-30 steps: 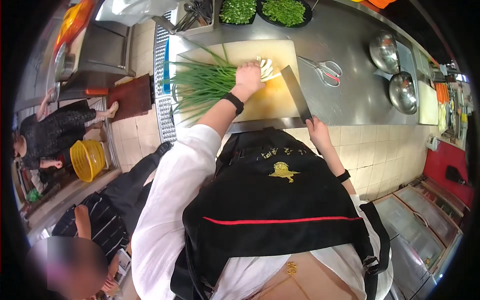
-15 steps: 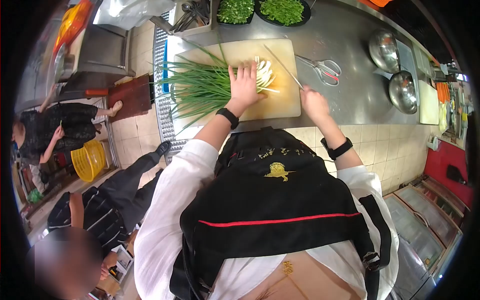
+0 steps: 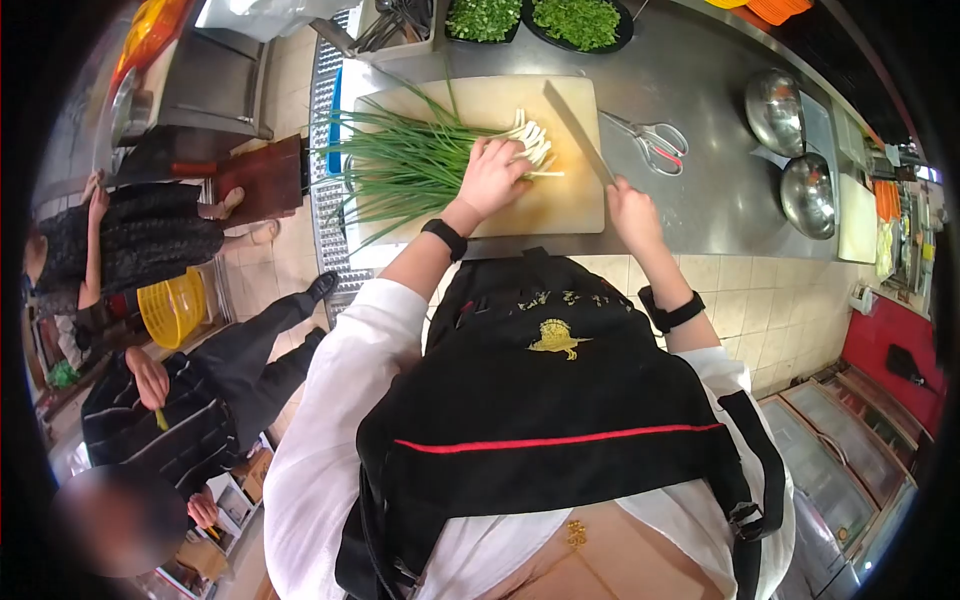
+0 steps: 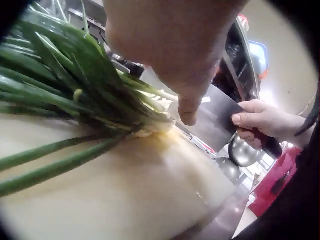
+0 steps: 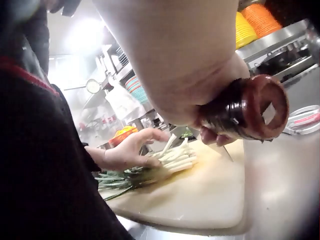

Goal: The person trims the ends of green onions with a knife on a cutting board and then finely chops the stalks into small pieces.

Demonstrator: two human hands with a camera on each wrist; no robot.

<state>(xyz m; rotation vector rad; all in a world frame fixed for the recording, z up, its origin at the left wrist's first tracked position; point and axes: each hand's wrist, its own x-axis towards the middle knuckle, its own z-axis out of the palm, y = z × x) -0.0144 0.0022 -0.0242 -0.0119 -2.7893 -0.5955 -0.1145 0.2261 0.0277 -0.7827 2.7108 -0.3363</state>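
Observation:
A bunch of green onions (image 3: pixel 405 155) lies across the cutting board (image 3: pixel 570 210), green tops to the left, white ends (image 3: pixel 533 140) at board centre. My left hand (image 3: pixel 488 177) grips the bunch just behind those white ends, fingers bent over it; the right wrist view shows this hand (image 5: pixel 131 151) with thumb and fingers around the stalks (image 5: pixel 175 160). My right hand (image 3: pixel 635 217) holds the cleaver by its dark handle (image 5: pixel 240 107). The blade (image 3: pixel 577 128) slants over the board's right part, apart from the white ends.
Scissors (image 3: pixel 655 147) lie right of the board on the steel counter (image 3: pixel 700 215). Two metal bowls (image 3: pixel 808 195) stand farther right. Plates of chopped greens (image 3: pixel 577 22) and a utensil bin (image 3: pixel 405 50) sit at the back. Two people are at the left, near a yellow basket (image 3: pixel 172 308).
My left hand's spread fingers have bent over the bunch. The cleaver, first low at the board's right edge, has come up and left over the board. People at the left have shifted.

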